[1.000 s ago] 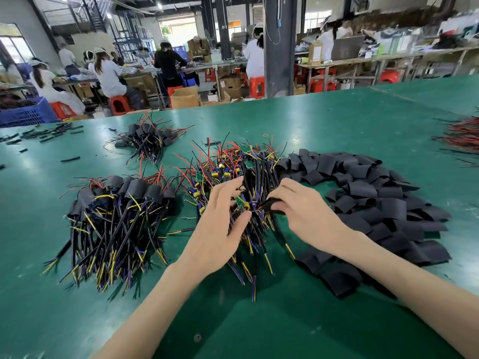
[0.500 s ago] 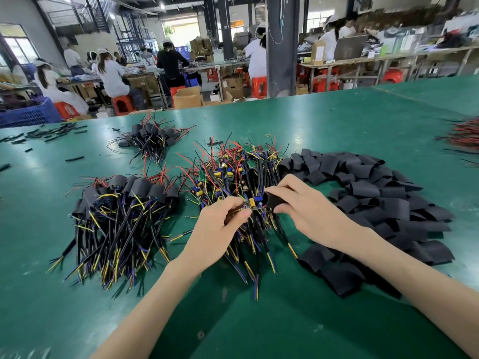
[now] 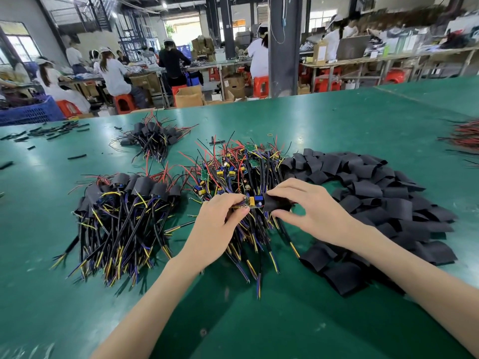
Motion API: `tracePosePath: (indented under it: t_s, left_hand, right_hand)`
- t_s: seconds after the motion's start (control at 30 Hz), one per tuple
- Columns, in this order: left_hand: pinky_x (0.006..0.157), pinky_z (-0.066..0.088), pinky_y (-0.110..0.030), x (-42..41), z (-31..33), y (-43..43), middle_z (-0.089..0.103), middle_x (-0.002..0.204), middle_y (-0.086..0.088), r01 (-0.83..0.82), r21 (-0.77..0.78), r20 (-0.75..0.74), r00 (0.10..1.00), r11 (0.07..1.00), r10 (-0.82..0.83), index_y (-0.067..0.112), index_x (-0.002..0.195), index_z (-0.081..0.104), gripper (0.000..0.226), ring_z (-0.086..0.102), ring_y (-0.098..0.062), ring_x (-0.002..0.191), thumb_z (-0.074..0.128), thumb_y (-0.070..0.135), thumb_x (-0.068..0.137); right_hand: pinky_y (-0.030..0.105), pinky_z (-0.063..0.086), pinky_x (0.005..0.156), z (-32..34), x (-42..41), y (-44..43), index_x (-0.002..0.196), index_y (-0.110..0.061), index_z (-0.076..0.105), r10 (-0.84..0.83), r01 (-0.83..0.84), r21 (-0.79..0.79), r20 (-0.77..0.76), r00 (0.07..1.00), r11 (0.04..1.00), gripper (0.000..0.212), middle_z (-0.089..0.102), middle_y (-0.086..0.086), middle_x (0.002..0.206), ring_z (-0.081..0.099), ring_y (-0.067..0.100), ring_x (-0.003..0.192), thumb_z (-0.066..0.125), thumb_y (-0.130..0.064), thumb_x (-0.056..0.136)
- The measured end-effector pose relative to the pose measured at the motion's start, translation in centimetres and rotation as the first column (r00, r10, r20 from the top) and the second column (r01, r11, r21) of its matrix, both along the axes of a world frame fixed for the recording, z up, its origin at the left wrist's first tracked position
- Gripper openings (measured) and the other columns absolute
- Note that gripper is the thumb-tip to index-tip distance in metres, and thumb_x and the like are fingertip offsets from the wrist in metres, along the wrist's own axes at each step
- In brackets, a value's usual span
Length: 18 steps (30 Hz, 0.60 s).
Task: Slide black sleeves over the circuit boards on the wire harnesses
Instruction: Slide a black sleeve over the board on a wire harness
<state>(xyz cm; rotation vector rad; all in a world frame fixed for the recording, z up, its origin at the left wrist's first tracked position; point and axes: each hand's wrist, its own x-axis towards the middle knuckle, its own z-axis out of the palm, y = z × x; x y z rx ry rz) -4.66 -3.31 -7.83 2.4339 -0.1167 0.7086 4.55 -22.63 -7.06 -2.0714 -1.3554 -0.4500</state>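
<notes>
The likeliest snag, I think, is the sleeve (image 3: 276, 203) catching on the tall yellow and blue parts standing up from the board (image 3: 250, 202). Its mouth sits right at the board's near end, and my pinch could flatten that mouth so it rides up instead of passing over. If I push hard against such a catch, the board could twist out of my left fingertips or a part could bend. The harness's wires hang down into the heap of bare harnesses (image 3: 238, 172) beneath, so a tangle there could drag neighbours along or tug the board askew. The board itself is held between my two hands, just above that heap and clear of the table (image 3: 337, 125). My left hand (image 3: 220, 224) is curled, back up, with thumb and fingertips pinching the board's left end. My right hand (image 3: 316, 216) grips the sleeve, fingers over the top and thumb underneath, its wrist above the edge of the loose sleeve pile (image 3: 375, 203). Both forearms reach in from below. The finished bundle (image 3: 124, 208) lies well off to my left.
</notes>
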Motion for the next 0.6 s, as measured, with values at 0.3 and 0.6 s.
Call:
tracePosePath:
  t_s: [0.3,0.6]
  left_hand:
    - [0.082,0.035,-0.033,0.13,-0.38,0.23,0.05,0.087,0.011,0.012,0.102,0.008,1.0,0.995,-0.013,0.009,0.113,0.065,0.023,0.037,-0.005,0.082,0.057,0.019,0.094]
    - [0.079,0.028,-0.029,0.27,-0.78,0.05,0.061,0.092,0.0,0.017,0.233,0.043,0.999,0.972,-0.028,0.007,0.11,0.066,0.022,0.044,-0.015,0.09,0.059,0.018,0.092]
  right_hand:
    - [0.023,0.05,0.076,-0.01,-0.03,0.06,0.107,-0.008,0.067,0.056,-0.053,0.057,-0.049,0.997,0.997,0.03,0.063,-0.002,0.1,0.054,0.003,0.083,0.074,-0.012,0.078]
    - [0.024,0.046,0.081,-0.05,-0.4,0.27,0.106,-0.006,0.067,0.07,-0.07,0.013,0.036,0.997,0.997,0.03,0.064,0.002,0.102,0.058,0.009,0.087,0.074,-0.011,0.078]
